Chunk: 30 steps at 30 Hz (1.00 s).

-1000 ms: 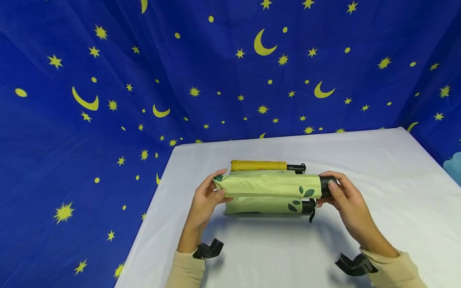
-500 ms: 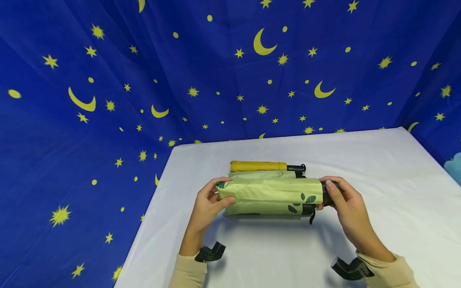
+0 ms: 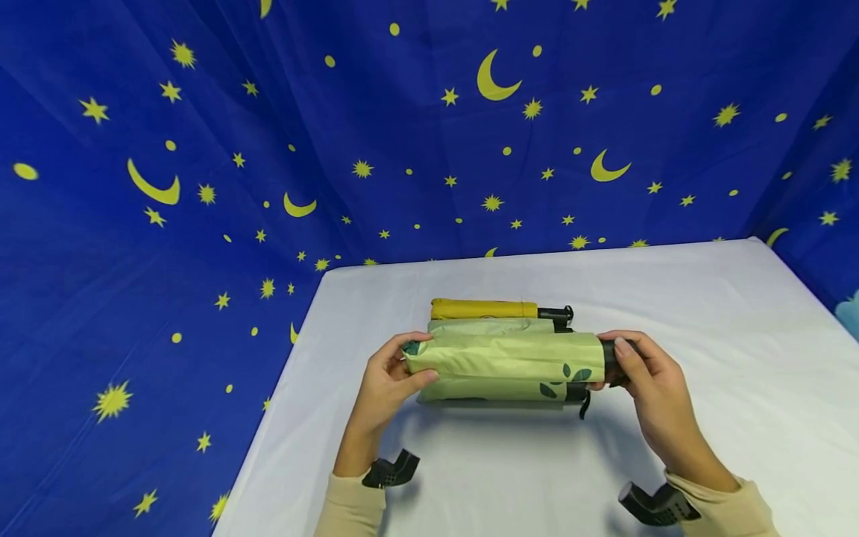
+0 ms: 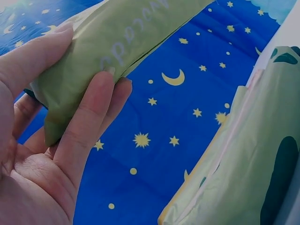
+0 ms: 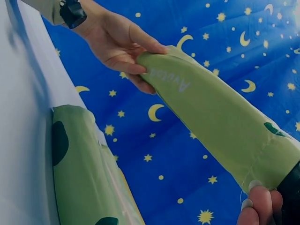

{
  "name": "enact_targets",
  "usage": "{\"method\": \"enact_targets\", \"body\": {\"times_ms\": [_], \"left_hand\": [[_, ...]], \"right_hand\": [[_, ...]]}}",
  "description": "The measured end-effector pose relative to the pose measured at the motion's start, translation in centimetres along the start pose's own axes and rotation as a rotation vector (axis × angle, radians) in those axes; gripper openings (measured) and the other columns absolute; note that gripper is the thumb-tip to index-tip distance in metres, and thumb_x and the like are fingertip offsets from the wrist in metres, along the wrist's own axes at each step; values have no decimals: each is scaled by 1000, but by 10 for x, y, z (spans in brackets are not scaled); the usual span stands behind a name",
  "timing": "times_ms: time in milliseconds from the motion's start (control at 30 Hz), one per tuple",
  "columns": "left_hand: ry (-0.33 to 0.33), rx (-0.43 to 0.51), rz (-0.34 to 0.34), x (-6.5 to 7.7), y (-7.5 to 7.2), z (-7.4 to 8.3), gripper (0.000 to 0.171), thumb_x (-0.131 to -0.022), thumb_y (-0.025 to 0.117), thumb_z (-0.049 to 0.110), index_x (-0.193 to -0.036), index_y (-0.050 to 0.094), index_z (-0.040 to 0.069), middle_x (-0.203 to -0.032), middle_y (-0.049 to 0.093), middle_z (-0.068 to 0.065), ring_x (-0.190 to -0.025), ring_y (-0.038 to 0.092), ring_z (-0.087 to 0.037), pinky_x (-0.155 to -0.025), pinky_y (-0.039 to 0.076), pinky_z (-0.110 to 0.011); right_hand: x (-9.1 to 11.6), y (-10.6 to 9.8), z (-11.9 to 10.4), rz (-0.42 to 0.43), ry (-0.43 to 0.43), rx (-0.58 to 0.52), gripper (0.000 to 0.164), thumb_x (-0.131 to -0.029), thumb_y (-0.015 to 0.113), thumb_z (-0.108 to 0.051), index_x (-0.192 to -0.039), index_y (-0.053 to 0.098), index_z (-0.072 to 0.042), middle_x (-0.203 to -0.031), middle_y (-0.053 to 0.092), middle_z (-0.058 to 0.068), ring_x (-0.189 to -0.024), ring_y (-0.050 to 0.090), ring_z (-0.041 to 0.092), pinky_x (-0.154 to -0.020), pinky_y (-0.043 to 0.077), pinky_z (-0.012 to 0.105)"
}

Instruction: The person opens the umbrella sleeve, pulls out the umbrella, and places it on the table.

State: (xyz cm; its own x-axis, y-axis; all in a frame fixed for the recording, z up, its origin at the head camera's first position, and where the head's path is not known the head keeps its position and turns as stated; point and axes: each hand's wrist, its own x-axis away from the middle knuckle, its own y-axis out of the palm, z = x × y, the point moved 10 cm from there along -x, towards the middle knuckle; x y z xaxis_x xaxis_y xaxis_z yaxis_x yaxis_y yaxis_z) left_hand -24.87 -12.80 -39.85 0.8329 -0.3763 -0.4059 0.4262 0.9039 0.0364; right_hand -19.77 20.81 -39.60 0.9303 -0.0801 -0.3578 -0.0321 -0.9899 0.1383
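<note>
A folded light-green umbrella [image 3: 503,358] with dark leaf prints is held level between both hands, above the table. My left hand [image 3: 385,382] pinches its left end, thumb in front, as the left wrist view also shows. My right hand [image 3: 661,391] grips the black handle [image 3: 612,361] at the other end. White lettering shows on the held umbrella [image 5: 215,108] in the right wrist view. Below and behind it lie another green umbrella [image 3: 496,391] with a black handle and strap, a paler green one [image 3: 490,327], partly hidden, and a yellow umbrella [image 3: 483,309] at the back.
White cloth covers the table [image 3: 496,470]. A blue curtain [image 3: 429,134] with yellow moons and stars hangs behind and along the sides. Each wrist wears a black camera, one by the left sleeve [image 3: 352,507].
Both hands have brought the held umbrella slightly down in the head view, turning it a little. The umbrellas on the table stay where they were.
</note>
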Motion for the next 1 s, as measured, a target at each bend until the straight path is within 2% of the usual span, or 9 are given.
{"method": "enact_targets", "body": {"times_ms": [167, 600, 800, 1000], "left_hand": [[7, 7, -13, 0, 1, 1, 51, -89, 76, -5, -136, 54, -7, -116, 63, -16, -90, 66, -15, -68, 55, -22], [4, 16, -36, 1, 2, 3, 53, -90, 76, -4, -137, 53, -6, -113, 63, -13, -87, 64, -14, -65, 53, -22], [22, 45, -59, 1, 4, 4, 55, -89, 76, -4, -138, 52, -7, -126, 61, -18, -100, 66, -19, -75, 57, -25], [82, 103, -96, 2, 3, 7, 55, -91, 74, -5, -139, 48, -12, -138, 54, -29, -113, 65, -24, -83, 58, -27]], "right_hand": [[1, -2, -2, 1, -26, -56, 29, -110, 42, -5, -125, 54, 17, -98, 65, 15, -69, 65, 24, -63, 58, 31], [0, -8, -11, -46, -79, -154, 27, -110, 39, -1, -124, 55, 15, -99, 67, 14, -70, 70, 23, -66, 60, 31], [-1, -13, -13, -55, -84, -194, 25, -110, 38, 0, -122, 57, 13, -101, 68, 13, -71, 72, 22, -66, 61, 31], [-1, -18, -14, -38, -83, -219, 25, -110, 38, 0, -120, 57, 12, -101, 68, 13, -70, 72, 21, -66, 61, 31]]}}
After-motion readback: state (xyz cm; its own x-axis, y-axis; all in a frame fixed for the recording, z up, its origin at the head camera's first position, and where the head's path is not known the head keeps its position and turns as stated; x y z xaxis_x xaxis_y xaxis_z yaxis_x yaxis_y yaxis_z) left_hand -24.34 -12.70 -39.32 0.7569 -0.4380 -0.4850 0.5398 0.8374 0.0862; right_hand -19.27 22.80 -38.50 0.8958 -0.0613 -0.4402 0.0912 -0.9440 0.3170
